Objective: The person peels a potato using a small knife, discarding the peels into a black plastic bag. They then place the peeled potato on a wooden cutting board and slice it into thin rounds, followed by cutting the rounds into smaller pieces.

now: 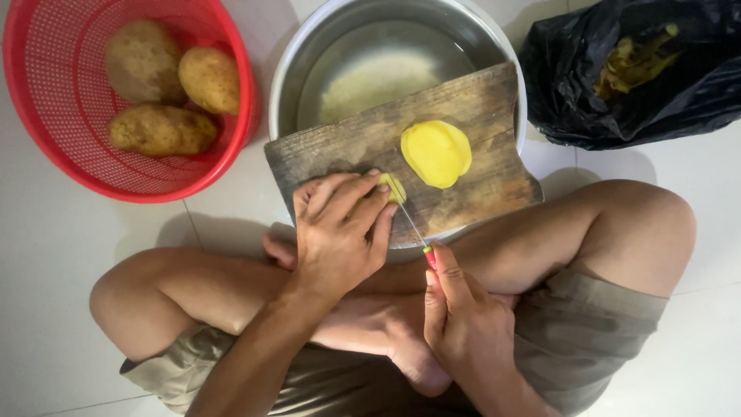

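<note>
while left fingers (363, 202) pin a potato piece (392, 188), right fingers (451, 278) grip a knife (417, 232).

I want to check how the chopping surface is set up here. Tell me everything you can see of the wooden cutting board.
The wooden cutting board is a worn, grey-brown rectangular plank with visible grain and dark stains. It lies tilted across the rim of a metal basin, bridging its near side. On it rest peeled yellow potato slices. The left hand presses a small potato piece onto its near edge, and the right hand holds a thin knife whose blade meets that piece.
</note>
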